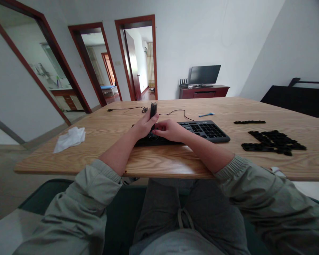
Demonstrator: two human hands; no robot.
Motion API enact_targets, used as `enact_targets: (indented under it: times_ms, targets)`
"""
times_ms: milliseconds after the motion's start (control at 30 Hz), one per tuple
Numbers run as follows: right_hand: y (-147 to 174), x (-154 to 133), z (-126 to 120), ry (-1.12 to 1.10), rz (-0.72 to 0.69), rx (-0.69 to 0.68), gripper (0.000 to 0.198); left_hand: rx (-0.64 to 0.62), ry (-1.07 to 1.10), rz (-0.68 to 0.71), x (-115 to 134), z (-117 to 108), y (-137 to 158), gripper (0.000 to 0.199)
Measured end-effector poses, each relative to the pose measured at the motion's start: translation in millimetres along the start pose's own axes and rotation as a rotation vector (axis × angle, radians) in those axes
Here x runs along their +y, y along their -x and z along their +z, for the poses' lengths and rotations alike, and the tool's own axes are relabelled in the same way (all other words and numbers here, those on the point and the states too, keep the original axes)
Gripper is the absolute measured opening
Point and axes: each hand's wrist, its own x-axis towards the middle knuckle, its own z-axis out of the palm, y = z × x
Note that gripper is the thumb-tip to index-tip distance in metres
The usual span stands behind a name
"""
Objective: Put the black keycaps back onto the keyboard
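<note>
Nearest us, grey-green sleeves (77,209) reach to the table (175,166). Our left hand (143,126) grips an upright black tool (153,110) over the keyboard (196,131). Our right hand (170,130) rests curled on the keys; we cannot tell whether it holds anything. Both hands hide the keyboard's left half. Loose keycaps (273,141) lie well apart, too small to read.

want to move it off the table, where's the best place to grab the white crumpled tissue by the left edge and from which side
Pinch the white tissue at its raised, bunched end, coming from above. The crumpled folds there probably stand up enough for fingertips to close on, while the flatter near corner hugs the wooden table. Nothing lies close around it.
</note>
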Motion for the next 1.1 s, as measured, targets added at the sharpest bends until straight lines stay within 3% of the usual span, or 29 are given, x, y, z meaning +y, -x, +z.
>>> enact_targets:
  times_ms: [167, 300, 500, 833, 1100]
  targets:
    - [1, 3, 7, -0.022, -0.007, 0.094, 0.029, -0.081, -0.156, 0.074, 6, -4, 1, 0.03]
    - [2, 8, 9, -0.023, 0.01, 0.166, 0.026, -0.108, -0.318, 0.057, 5, -12, 1, 0.034]
    - [6, 6, 8, -0.086, 0.063, 0.142, 0.026, -0.223, -0.46, 0.049, 13, -24, 1, 0.037]
    - [8, 2, 8, -0.116, 0.167, 0.053, 0.023, -0.273, -0.381, 0.109, 17, -24, 2, 0.039]
    - [8, 4, 8, 0.037, 0.025, 0.103, 0.021, -0.308, -0.372, 0.139, 20, -21, 3, 0.034]
